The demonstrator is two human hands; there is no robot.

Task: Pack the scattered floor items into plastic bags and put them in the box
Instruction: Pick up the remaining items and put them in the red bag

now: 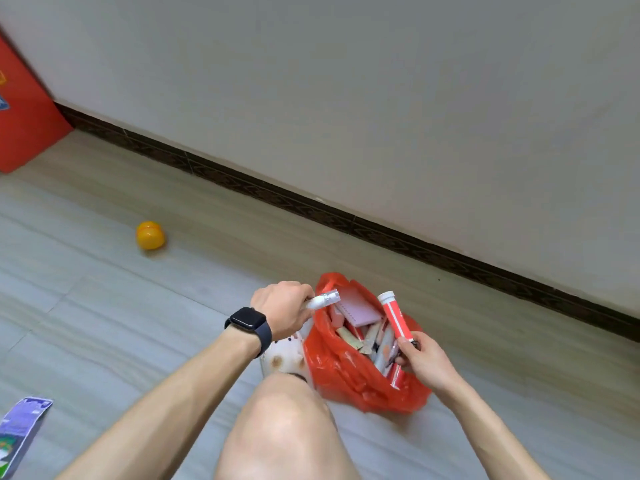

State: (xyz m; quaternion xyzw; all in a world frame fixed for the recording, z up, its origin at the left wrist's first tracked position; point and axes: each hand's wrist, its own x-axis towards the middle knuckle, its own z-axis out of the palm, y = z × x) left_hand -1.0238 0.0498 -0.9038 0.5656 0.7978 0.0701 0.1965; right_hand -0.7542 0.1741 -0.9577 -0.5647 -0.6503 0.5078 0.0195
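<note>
Floor tiles (104,306) in pale grey fill the lower half of the head view, and a red plastic bag (346,379) sits on them at lower centre-right, its mouth open upward. Inside it show a lilac notebook (358,308) and a crowd of slim packets and sticks too jumbled to name.

The left hand (282,308), at the bag's left rim, is curled round a small white tube (323,300) whose tip pokes out over the opening. A black watch (250,323) sits on that wrist. The right hand (420,358), at the bag's right edge, grips the lower end of a red tube (396,318) with a white cap, which stands tilted above the bag; a dark thin thing lies under the fingers too, unclear what.

A bare knee (284,420) fills the bottom centre, with a white perforated shoe (282,358) just beside the bag. A yellow round capsule (150,235) lies well apart at middle left. A red box (24,126) stands at the upper left edge against the wall, and a purple packet (20,431) lies at the lower left corner.
</note>
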